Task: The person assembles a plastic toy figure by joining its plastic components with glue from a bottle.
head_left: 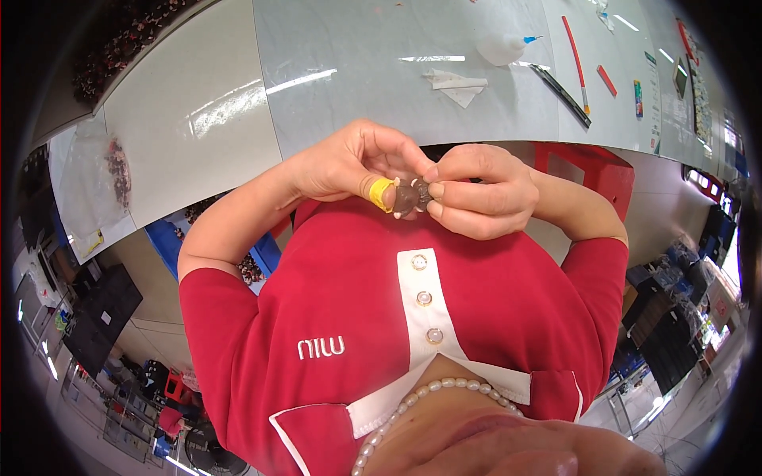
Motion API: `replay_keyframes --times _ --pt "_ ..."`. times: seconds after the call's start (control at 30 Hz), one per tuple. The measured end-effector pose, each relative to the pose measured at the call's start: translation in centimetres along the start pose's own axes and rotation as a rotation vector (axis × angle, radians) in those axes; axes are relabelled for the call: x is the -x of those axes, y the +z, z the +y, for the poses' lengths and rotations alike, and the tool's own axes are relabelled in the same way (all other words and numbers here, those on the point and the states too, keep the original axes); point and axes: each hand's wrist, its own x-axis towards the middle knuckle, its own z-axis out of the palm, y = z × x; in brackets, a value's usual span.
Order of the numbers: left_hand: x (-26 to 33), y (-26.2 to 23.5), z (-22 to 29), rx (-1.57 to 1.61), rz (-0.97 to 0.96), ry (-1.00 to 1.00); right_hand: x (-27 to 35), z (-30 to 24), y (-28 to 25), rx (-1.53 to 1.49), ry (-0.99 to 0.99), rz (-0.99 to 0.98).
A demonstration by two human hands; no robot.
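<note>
Centrally, both hands meet | left hand (pixel 349 163) and right hand (pixel 476 190) pinch brown piece (pixel 406 198) between fingertips | desk (pixel 357 71) above

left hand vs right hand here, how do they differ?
The left hand has a yellow wrap round the thumb; the right hand is bare. The left hand's fingers arch up over the small brown piece; the right hand's fingers curl under, its thumb lying flat along the top. Both pinch the same piece, fingertips meeting, close to the red shirt, below the table edge.
</note>
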Motion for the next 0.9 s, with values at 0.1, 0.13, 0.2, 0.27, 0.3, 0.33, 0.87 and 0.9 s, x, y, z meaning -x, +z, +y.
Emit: replay_keyframes --times 0.1,0.13,0.2,0.27,0.3,0.33,0.87,0.9 --pt "0.1 -0.2 -0.2 0.012 -0.025 -0.013 0.1 -0.1 0.1 0.0 0.002 0.014" --pt "0.0 -0.1 -0.2 0.012 -0.026 -0.011 0.1 -0.2 0.2 0.0 0.001 0.013" --pt "-0.3 0.4 0.0 0.063 0.025 0.026 0.2 -0.2 0.2 0.032 0.013 0.027" --pt "-0.3 0.2 -0.2 0.062 0.01 0.05 0.2 -0.2 0.2 0.033 0.006 0.033" --pt "-0.2 0.2 -0.4 0.064 -0.002 0.072 0.2 -0.3 0.1 0.033 0.002 0.039" --pt "-0.2 0.2 -0.4 0.063 -0.003 0.073 0.2 -0.3 0.0 0.033 0.0 0.039" --pt "-0.4 0.5 -1.0 -0.01 0.101 0.239 -0.5 0.0 -0.3 0.119 -0.003 0.096" --pt "-0.3 0.6 -0.9 -0.023 0.119 0.236 -0.5 0.0 -0.3 0.121 -0.001 0.091"
